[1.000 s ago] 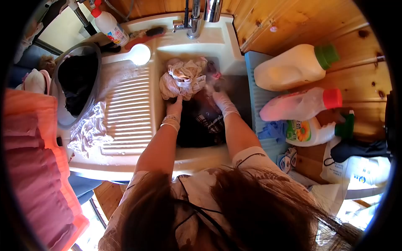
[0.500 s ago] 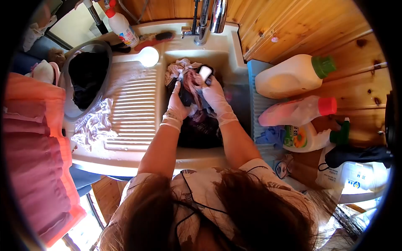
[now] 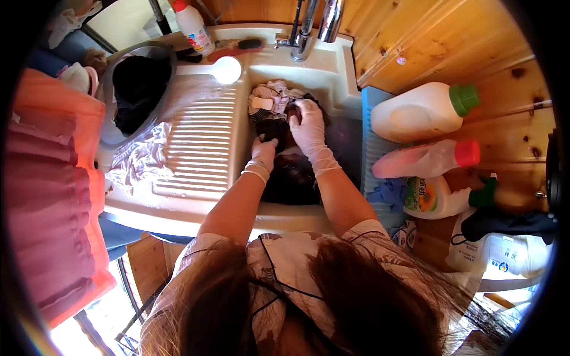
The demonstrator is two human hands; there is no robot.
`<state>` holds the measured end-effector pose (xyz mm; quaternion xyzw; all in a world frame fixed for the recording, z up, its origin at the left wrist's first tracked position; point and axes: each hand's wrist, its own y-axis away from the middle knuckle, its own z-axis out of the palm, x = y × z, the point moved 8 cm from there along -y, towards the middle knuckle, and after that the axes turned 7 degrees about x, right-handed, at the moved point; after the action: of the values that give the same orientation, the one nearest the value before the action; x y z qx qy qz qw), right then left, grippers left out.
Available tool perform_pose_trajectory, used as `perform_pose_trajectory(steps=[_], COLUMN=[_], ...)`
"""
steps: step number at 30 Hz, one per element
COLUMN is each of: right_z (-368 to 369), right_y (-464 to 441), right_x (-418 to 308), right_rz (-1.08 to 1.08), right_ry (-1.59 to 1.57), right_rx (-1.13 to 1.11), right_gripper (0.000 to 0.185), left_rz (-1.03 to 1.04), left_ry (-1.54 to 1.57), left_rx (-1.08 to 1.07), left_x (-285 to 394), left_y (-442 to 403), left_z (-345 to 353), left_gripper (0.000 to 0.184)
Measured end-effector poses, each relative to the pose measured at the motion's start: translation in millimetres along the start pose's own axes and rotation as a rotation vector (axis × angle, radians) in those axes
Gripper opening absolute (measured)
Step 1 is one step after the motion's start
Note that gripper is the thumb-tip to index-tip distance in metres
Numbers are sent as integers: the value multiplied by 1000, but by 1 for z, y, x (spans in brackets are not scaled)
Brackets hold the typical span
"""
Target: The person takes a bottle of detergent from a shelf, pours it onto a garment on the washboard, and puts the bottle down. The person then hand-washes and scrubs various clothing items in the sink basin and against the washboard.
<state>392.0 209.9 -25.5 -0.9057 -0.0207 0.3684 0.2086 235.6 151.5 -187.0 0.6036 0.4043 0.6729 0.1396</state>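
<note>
Both my hands are in thin whitish gloves over the sink basin [image 3: 341,101]. My left hand [image 3: 263,153] is closed on a dark wet cloth [image 3: 273,129] at the basin's left side. My right hand [image 3: 309,127] bends its fingers over dark reddish-brown fabric to the right of it. A pale crumpled cloth [image 3: 279,90] lies behind them, with a small white block [image 3: 262,104] on it. Nearer to me, more dark clothing [image 3: 291,184] sits in the murky water.
Left of the basin is a ribbed drainboard [image 3: 199,142] with a patterned cloth [image 3: 142,157], a grey tub of black clothing [image 3: 139,89] and a white scoop [image 3: 227,70]. Bottles [image 3: 415,113] stand at right on a blue washboard [image 3: 371,107]. The faucet [image 3: 301,44] is behind.
The pinkish cloth bunch between my hands is replaced by dark fabric. The white block, earlier by my right hand, now lies on the pale cloth at left. The camera view has shifted.
</note>
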Motion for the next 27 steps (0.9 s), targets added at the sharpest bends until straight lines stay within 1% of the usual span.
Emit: perform_pose_trajectory(steps=[1,2,3,4,5,7,8,9,11,12,13,15,16,17,18,19,21,22,23,24,25,26,27], right_z=[6,18,31,48,66,122,124,120,122,115,106,89,75,59,57,52,46,51,53,49,48,49,47], right_y=[1,1,-4,-13,-16,-12,-16,-23,-24,-27,-22,-1,6,13,15,22,35,54,72,74,72,70,71], right_x=[-21,-31,-42,-53,-59,-33,-31,-25,-6,2,23,56,61,62,59,59,6,3,4,4,11,17,24], right_rz=[-146,-201,-260,-300,-395,-346,-321,-171,-54,-48,115,722,812,905,758,598,-41,-19,9,66,97,127,163], right_ry=[-26,22,69,136,148,445,493,263,182,54,-113,-673,-743,-812,-810,-463,-67,135,342,401,388,372,356], right_rx=[9,-45,-97,-173,-183,-418,-505,-408,-606,-528,-509,-519,-475,-426,-574,-599,-654,-723,-791,-798,-778,-760,-746], right_gripper=[47,48,50,54,55,40,35,30,21,18,15,10,8,6,9,17,25,29,32,33,34,34,34], left_rz=[0,-16,6,86,164,184,162,229,442,445,520,485,380,168,254,345,521,579,572,569,570,446,476], left_ry=[-84,-207,-250,-369,-490,-610,-644,-751,-809,-634,-582,-311,-214,-216,-264,-309,-682,-983,-1077,-1169,-1261,-1349,-1208], left_rx=[-32,-48,-34,-41,-46,-116,-178,-197,-121,-159,-190,-128,-82,-178,-133,-87,-138,-110,-144,-178,-206,-289,-304], left_x=[4,7,14,9,4,-19,-6,0,24,42,44,37,28,24,29,33,27,32,23,16,13,10,16], left_y=[15,26,47,48,41,22,37,39,51,73,72,50,39,42,46,48,50,65,64,59,50,43,45], left_z=[-1,-5,-8,-7,-6,2,4,5,-3,-11,-18,-36,-43,-43,-42,-38,-24,-16,-12,-8,-3,-1,0], left_gripper=[64,65,65,56,49,44,46,38,14,15,13,10,9,8,25,42,74,75,73,72,70,59,52])
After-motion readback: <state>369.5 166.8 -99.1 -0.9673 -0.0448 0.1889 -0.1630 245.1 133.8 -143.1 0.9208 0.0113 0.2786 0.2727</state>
